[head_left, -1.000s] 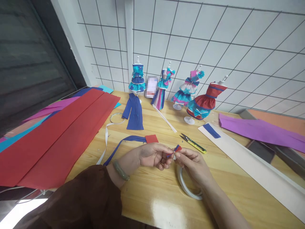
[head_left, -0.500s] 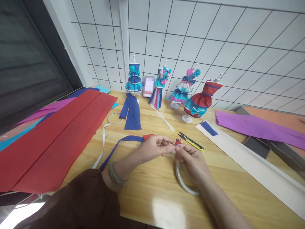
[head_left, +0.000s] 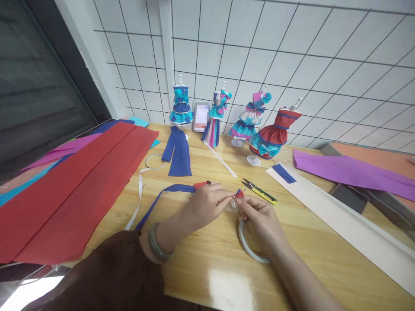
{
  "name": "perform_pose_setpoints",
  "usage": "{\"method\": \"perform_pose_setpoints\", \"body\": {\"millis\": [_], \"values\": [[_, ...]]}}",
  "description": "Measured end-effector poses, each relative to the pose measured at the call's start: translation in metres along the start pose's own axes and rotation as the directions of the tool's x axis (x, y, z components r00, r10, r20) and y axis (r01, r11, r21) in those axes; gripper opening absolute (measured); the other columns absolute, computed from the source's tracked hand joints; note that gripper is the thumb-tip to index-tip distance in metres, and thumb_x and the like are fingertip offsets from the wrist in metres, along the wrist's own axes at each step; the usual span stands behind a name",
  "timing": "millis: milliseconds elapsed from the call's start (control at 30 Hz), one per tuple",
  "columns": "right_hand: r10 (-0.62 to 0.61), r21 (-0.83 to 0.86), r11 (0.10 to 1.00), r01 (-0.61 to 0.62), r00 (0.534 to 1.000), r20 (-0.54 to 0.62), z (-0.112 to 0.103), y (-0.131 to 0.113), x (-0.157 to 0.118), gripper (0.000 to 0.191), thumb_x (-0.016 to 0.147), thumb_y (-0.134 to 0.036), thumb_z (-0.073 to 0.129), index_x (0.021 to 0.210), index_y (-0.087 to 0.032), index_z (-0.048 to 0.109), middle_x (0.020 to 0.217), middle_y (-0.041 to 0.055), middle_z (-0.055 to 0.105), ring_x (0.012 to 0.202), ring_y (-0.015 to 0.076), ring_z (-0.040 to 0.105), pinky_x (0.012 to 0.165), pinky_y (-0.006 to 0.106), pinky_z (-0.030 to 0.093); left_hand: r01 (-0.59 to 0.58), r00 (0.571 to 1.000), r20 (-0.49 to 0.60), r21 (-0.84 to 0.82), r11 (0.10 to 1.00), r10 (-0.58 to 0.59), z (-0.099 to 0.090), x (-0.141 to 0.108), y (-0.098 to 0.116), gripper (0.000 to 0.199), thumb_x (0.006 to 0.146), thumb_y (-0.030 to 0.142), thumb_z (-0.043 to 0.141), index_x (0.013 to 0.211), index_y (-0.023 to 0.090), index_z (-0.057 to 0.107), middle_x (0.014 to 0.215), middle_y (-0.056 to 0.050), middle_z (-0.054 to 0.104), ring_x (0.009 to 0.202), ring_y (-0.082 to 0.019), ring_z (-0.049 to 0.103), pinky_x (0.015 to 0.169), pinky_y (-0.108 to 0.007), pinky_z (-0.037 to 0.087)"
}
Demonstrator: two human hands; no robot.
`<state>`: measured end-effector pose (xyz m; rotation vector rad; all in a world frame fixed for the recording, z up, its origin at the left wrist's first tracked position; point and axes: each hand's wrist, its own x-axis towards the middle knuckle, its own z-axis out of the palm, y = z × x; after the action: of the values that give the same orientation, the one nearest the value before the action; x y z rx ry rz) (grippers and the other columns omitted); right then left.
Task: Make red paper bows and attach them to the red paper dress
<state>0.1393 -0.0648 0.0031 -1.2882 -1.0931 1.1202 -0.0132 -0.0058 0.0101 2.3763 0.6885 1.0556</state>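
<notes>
My right hand (head_left: pixel 261 214) pinches a small red-and-blue pleated bow (head_left: pixel 239 194) between thumb and fingertips. From the other side, my left hand (head_left: pixel 207 203) closes its thumb and fingertips on the bow's left part, which its fingers partly hide. A small whitish bit (head_left: pixel 234 204) hangs under the bow; what it is, I cannot make out. Below my right hand lies a roll of white tape (head_left: pixel 246 246), partly covered by that hand. A red piece (head_left: pixel 199 185) and a long blue strip (head_left: pixel 158 198) lie beside my left hand.
Yellow-handled thread snips (head_left: pixel 259 192) lie beyond my right hand. Several dress forms, including one in a red dress (head_left: pixel 275 131), stand along the tiled wall. Red sheets (head_left: pixel 81 185) cover the left side. A long white sheet (head_left: pixel 337 229) and a purple one (head_left: pixel 350 172) lie right.
My left fingers have curled in and drawn slightly left, so more of the bow shows. The view has shifted slightly; the bow stays between both hands.
</notes>
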Motion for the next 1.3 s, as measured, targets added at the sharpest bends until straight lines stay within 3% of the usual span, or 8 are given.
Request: {"method": "perform_pose_setpoints", "body": {"millis": [233, 333, 500, 667, 833, 1033, 1233, 1300], "values": [[0.034, -0.002, 0.999, -0.034, 0.999, -0.012, 0.001, 0.004, 0.002, 0.022, 0.072, -0.035, 0.064, 0.062, -0.015, 0.061, 0.051, -0.0033, 0.046, 0.048, 0.008, 0.037, 0.048, 0.022, 0.027, -0.097, 0.992, -0.05, 0.26, 0.961, 0.114, 0.003, -0.002, 0.002, 0.022, 0.082, 0.016, 0.041, 0.075, 0.014, 0.061, 0.072, -0.005, 0.061, 0.071, -0.015, 0.054, 0.072, -0.029, 0.042], [0.062, 0.042, 0.997, -0.063, 0.998, 0.008, 0.002, 0.006, 0.003, 0.023, 0.072, -0.035, 0.064, 0.062, -0.015, 0.06, 0.054, -0.0022, 0.048, 0.048, 0.0076, 0.039, 0.047, 0.022, 0.029, -0.085, 0.992, -0.063, 0.275, 0.958, 0.106, 0.003, -0.002, 0.004, 0.023, 0.082, 0.016, 0.041, 0.071, 0.014, 0.06, 0.07, -0.005, 0.061, 0.071, -0.015, 0.054, 0.07, -0.029, 0.042], [0.081, 0.009, 0.997, -0.082, 0.996, 0.038, 0.004, 0.002, 0.001, 0.023, 0.074, -0.037, 0.062, 0.071, -0.014, 0.062, 0.063, 0.0007, 0.055, 0.05, 0.0085, 0.044, 0.049, 0.022, 0.033, 0.099, 0.992, -0.088, 0.066, 0.993, -0.093, 0.005, -0.001, 0.004, 0.017, 0.08, 0.016, 0.044, 0.075, 0.015, 0.061, 0.075, -0.004, 0.063, 0.073, -0.013, 0.056, 0.07, -0.025, 0.042], [0.102, -0.05, 0.994, -0.1, 0.994, 0.038, 0.006, -0.001, 0.001, 0.026, 0.073, -0.04, 0.063, 0.071, -0.014, 0.06, 0.055, -0.0009, 0.053, 0.048, 0.0088, 0.043, 0.047, 0.022, 0.033, 0.312, 0.95, 0.031, -0.178, 0.933, -0.312, 0.007, 0.0, 0.006, 0.015, 0.078, 0.019, 0.046, 0.079, 0.015, 0.06, 0.078, -0.003, 0.064, 0.071, -0.012, 0.057, 0.063, -0.021, 0.043], [0.126, -0.062, 0.991, -0.122, 0.99, 0.058, 0.005, 0.002, 0.002, 0.029, 0.071, -0.042, 0.064, 0.069, -0.014, 0.057, 0.055, 0.0006, 0.056, 0.048, 0.009, 0.045, 0.048, 0.022, 0.035, 0.37, 0.927, 0.079, -0.35, 0.861, -0.367, 0.013, -0.001, 0.004, 0.013, 0.076, 0.02, 0.048, 0.078, 0.014, 0.06, 0.081, -0.004, 0.063, 0.073, -0.013, 0.058, 0.067, -0.022, 0.045], [0.231, -0.012, 0.973, -0.232, 0.965, 0.123, 0.003, 0.0, 0.003, 0.033, 0.068, -0.038, 0.068, 0.086, -0.014, 0.055, 0.056, 0.0015, 0.06, 0.046, 0.0091, 0.049, 0.043, 0.021, 0.034, 0.443, 0.877, 0.103, -0.55, 0.708, -0.468, 0.02, -0.002, 0.001, 0.012, 0.073, 0.02, 0.052, 0.077, 0.012, 0.06, 0.074, -0.004, 0.063, 0.068, -0.012, 0.059, 0.064, -0.022, 0.046], [0.221, -0.007, 0.975, -0.221, 0.971, 0.092, 0.004, -0.001, 0.002, 0.033, 0.066, -0.037, 0.07, 0.086, -0.015, 0.055, 0.065, 0.0026, 0.063, 0.051, 0.0109, 0.055, 0.045, 0.021, 0.038, 0.44, 0.845, 0.094, -0.68, 0.586, -0.526, 0.018, 0.001, 0.003, 0.007, 0.068, 0.018, 0.057, 0.069, 0.011, 0.059, 0.087, -0.007, 0.063, 0.068, -0.011, 0.06, 0.066, -0.023, 0.047], [0.209, -0.008, 0.978, -0.209, 0.973, 0.103, 0.004, 0.0, 0.003, 0.033, 0.064, -0.035, 0.072, 0.086, -0.015, 0.057, 0.071, 0.0035, 0.064, 0.053, 0.0111, 0.056, 0.045, 0.021, 0.039, 0.461, 0.824, 0.132, -0.723, 0.515, -0.551, 0.017, 0.002, 0.002, 0.008, 0.066, 0.019, 0.059, 0.069, 0.011, 0.059, 0.079, -0.006, 0.064, 0.059, -0.01, 0.059, 0.059, -0.022, 0.047]]}}
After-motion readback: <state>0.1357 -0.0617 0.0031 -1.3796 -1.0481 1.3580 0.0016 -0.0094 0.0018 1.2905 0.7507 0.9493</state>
